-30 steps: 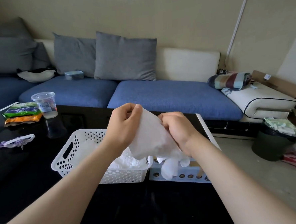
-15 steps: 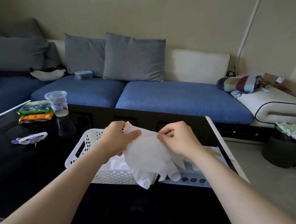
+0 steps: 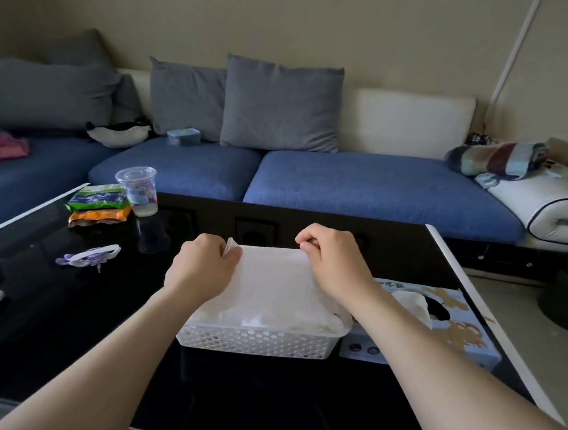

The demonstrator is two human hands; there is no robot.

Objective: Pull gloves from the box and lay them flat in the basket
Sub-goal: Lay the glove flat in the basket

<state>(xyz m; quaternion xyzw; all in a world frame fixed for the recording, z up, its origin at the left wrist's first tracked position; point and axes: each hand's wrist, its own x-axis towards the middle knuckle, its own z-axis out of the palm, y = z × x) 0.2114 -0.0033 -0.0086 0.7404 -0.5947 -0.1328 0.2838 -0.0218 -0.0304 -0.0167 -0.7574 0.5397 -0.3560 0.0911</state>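
Glossy black worktop (image 3: pixel 66 327), holey white plastic basket (image 3: pixel 257 344) on it. Just above the basket: left grip (image 3: pixel 203 269) and right grip (image 3: pixel 337 261) each pinching a thin, wrinkly white glove (image 3: pixel 274 275), spread flat.

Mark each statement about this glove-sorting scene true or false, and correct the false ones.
1. The left hand and the right hand both pinch the glove. True.
2. The box stands to the right of the basket. True.
3. The glove hangs over the box. False: it is spread over the basket.
4. The cup lies tipped over. False: it stands upright on the table.
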